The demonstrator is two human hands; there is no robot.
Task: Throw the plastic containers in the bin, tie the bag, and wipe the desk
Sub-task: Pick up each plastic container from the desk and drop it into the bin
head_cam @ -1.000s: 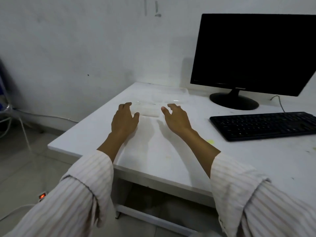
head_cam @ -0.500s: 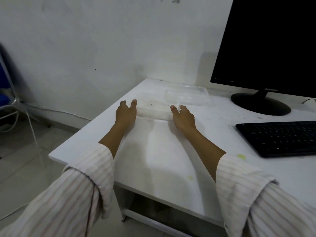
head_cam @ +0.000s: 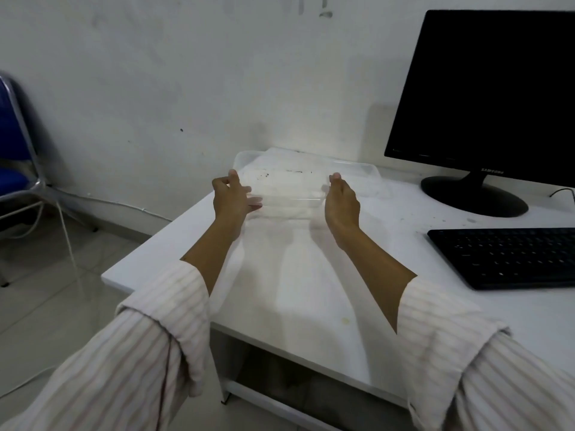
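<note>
While both arms reach forward over the white desk, striped sleeves pushed back at the bottom of the view, nearest the camera. Farther along the desk, left hand clasping the left end of a clear plastic container, thumb on the upper rim and fingers curled beneath, seen through the plastic. Right hand gripping the container's right end the same way, thumb up at the rim. Container seemingly raised off the desk and tilted, with dark crumbs or specks along its far inner edge; whether any part still touches the desk cannot be told. Possibly more than one stacked tray or a hinged lid here, edges too transparent to separate. Small yellowish stain on the desk, nearer than the hands. Right of the container, black keyboard lying on the desk, running out of view at the right edge. Beyond the keyboard and right of the container, black monitor on a round stand, screen dark, cable showing beside the stand. Left of the desk, off on the tiled floor, blue chair with a metal frame, partly cut off. Behind the container, scuffed white wall meeting the desk's far edge.
</note>
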